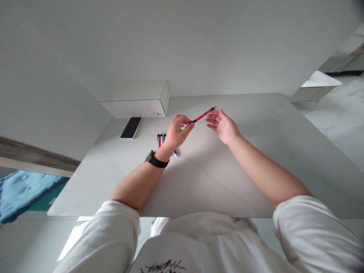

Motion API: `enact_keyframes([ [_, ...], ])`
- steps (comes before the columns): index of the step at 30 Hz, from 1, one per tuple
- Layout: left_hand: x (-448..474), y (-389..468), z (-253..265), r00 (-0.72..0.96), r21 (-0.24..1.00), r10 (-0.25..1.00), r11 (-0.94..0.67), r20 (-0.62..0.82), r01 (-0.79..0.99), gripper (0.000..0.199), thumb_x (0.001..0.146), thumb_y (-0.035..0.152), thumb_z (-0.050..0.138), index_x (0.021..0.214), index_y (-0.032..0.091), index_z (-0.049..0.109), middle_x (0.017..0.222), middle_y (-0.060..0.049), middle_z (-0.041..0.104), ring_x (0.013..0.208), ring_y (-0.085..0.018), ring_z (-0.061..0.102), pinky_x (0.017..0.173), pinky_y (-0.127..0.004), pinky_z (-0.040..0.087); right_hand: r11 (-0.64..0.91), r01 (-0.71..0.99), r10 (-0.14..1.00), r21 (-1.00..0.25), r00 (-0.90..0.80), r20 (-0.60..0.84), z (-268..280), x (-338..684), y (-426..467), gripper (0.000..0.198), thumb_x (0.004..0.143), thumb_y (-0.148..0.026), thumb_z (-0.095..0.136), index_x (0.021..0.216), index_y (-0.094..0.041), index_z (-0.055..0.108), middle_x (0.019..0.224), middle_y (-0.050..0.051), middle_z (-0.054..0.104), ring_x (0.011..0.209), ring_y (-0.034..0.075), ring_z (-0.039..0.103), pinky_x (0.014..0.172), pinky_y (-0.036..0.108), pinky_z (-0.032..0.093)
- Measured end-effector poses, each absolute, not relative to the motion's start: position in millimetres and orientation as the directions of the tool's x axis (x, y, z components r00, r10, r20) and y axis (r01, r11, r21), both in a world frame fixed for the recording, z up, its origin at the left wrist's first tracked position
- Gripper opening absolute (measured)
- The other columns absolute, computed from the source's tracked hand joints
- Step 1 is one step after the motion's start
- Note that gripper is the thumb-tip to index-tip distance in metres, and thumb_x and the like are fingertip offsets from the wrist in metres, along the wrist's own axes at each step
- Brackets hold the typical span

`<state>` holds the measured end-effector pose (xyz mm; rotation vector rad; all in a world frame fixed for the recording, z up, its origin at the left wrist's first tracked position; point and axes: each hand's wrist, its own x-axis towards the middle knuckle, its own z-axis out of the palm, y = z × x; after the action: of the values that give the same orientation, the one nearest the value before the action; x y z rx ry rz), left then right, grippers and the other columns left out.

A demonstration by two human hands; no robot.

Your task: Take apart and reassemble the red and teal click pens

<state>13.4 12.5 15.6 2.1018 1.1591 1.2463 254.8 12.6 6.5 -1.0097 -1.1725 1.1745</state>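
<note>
A pink and black pen (200, 116) is pinched near its lower end by the thumb and fingers of my left hand (176, 132), which is above the table. The pen slants up to the right, toward my right hand (223, 126). That hand has its fingers apart and its palm turned inward, close to the pen's upper end; whether a fingertip touches it I cannot tell. Several more pens (159, 141) lie on the table under my left hand and wrist, partly hidden by them.
A white box (133, 108) stands against the wall at the back left of the white table (199, 182). In front of it lies a phone (131, 127) with a dark screen. A blue cushion (27, 189) shows past the table's left edge.
</note>
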Motion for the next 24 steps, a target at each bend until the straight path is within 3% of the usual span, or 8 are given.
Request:
enact_keyframes([
  [5, 30.0, -1.4, 5.4, 0.349, 0.696, 0.825, -0.564, 0.445, 0.445, 0.016, 0.097, 0.036, 0.071, 0.101, 0.02, 0.068, 0.118, -0.009, 0.065, 0.108, -0.02, 0.066, 0.09, -0.035, 0.06, 0.081, -0.238, 0.995, -0.968, -0.031, 0.091, 14.7, 240.6, 1.9, 0.062, 0.088, -0.088, 0.053, 0.107, -0.031, 0.068, 0.102, 0.006, 0.075, 0.112, 0.029, 0.068, 0.087, 0.043, 0.054],
  [10, 33.0, 0.1, -5.7, 0.359, 0.732, 0.853, -0.513, 0.378, 0.447, 0.034, 0.1, 0.051, 0.067, 0.117, 0.022, 0.065, 0.124, -0.01, 0.065, 0.101, -0.018, 0.069, 0.09, -0.035, 0.059, 0.131, -0.219, 0.985, -0.967, -0.079, 0.151, 7.7, 249.4, 7.2, 0.061, 0.086, -0.089, 0.055, 0.1, -0.031, 0.064, 0.084, 0.003, 0.068, 0.088, 0.025, 0.066, 0.075, 0.039, 0.052],
  [16, 30.8, 7.9, -16.2, 0.292, 0.794, 0.889, -0.45, 0.353, 0.409, 0.04, 0.104, 0.05, 0.059, 0.133, 0.023, 0.055, 0.13, -0.012, 0.066, 0.102, -0.018, 0.069, 0.086, -0.034, 0.058, 0.041, -0.375, 0.993, -0.926, -0.085, 0.079, -7.2, 259.8, 13.4, 0.055, 0.091, -0.083, 0.049, 0.087, -0.029, 0.059, 0.061, -0.002, 0.05, 0.058, 0.019, 0.047, 0.058, 0.035, 0.04],
  [20, 31.3, 7.3, -19.1, 0.306, 0.785, 0.886, -0.455, 0.349, 0.421, 0.039, 0.105, 0.048, 0.057, 0.136, 0.024, 0.054, 0.132, -0.013, 0.066, 0.104, -0.018, 0.069, 0.088, -0.034, 0.059, -0.022, -0.433, 0.989, -0.901, -0.14, 0.043, -8.1, 262.1, 12.1, 0.052, 0.091, -0.079, 0.05, 0.08, -0.028, 0.057, 0.05, -0.006, 0.033, 0.048, 0.016, 0.032, 0.051, 0.032, 0.032],
  [24, 33.1, 5.9, -21.4, 0.321, 0.779, 0.883, -0.458, 0.342, 0.429, 0.036, 0.106, 0.046, 0.057, 0.134, 0.024, 0.056, 0.131, -0.013, 0.066, 0.105, -0.019, 0.069, 0.087, -0.034, 0.059, -0.072, -0.511, 0.985, -0.856, -0.172, 0.02, -7.0, 263.1, 11.6, 0.042, 0.091, -0.066, 0.053, 0.077, -0.027, 0.056, 0.049, -0.008, 0.026, 0.046, 0.015, 0.024, 0.05, 0.03, 0.028],
])
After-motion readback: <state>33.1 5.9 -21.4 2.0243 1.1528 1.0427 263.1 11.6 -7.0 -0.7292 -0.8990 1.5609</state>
